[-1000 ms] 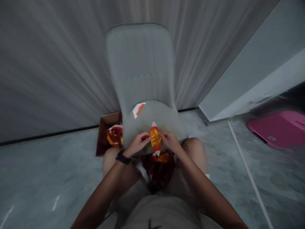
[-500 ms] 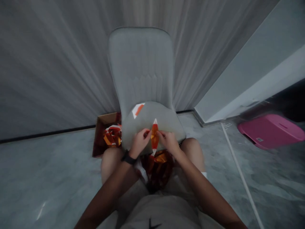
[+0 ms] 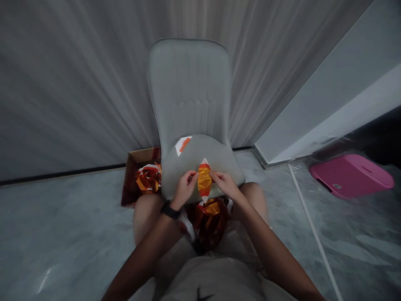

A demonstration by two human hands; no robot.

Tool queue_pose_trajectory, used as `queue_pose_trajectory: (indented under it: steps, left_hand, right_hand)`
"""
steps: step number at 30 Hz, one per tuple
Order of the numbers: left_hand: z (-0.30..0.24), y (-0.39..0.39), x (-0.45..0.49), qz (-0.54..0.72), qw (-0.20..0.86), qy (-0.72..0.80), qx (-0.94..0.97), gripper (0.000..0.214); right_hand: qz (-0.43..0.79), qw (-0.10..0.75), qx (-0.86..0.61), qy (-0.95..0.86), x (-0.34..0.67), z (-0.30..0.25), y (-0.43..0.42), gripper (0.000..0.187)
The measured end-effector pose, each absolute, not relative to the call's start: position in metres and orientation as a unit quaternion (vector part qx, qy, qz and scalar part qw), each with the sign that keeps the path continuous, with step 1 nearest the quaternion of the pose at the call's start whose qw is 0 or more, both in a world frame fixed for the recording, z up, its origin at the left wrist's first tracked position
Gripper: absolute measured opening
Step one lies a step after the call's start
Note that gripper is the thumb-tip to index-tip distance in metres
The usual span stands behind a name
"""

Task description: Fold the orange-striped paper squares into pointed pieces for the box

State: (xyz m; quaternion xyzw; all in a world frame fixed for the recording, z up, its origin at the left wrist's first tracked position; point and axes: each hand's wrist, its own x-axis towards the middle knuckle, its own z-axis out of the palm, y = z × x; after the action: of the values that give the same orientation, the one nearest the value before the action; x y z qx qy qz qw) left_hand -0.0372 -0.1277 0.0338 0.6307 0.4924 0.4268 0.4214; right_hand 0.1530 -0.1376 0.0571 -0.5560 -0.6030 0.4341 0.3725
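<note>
A folded paper piece [image 3: 204, 180], orange and yellow with white tips, rests on the seat of a grey chair [image 3: 191, 104]. My left hand [image 3: 184, 189], with a black watch on its wrist, pinches the paper's left edge. My right hand [image 3: 224, 184] pinches its right edge. Both hands are closed on it. Another small white and orange paper [image 3: 182, 144] lies at the back left of the seat. A pile of red and orange papers [image 3: 209, 217] sits between my knees.
A brown cardboard box [image 3: 135, 175] with more folded orange papers stands on the floor left of the chair. A pink plastic stool [image 3: 351, 174] lies at the right. A thin white rod [image 3: 310, 225] runs across the grey floor. Grey curtains hang behind.
The paper piece was pressed narrow half a second ago and now shows wider again. My hands stay on its two sides; the view shifted slightly.
</note>
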Motion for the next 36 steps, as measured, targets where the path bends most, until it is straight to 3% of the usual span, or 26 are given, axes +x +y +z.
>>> queue_pose_trajectory:
  steps: [11,21,30,36]
  left_hand:
    - [0.042,-0.129,-0.031,0.391,0.383,0.504,0.668,0.033]
    - [0.041,-0.123,-0.018,0.386,0.456,0.475,0.646,0.038]
    - [0.045,-0.122,-0.001,0.417,0.429,0.505,0.622,0.037]
    - [0.040,-0.141,-0.001,0.368,0.457,0.501,0.636,0.037]
  right_hand:
    - [0.336,0.347,-0.568,-0.666,0.159,0.055,-0.146,0.047]
    - [0.454,0.379,-0.512,-0.623,0.185,0.044,-0.145,0.050]
    - [0.409,0.378,-0.570,-0.605,0.184,0.045,-0.172,0.043]
    - [0.369,0.371,-0.617,-0.588,0.186,0.056,-0.168,0.044]
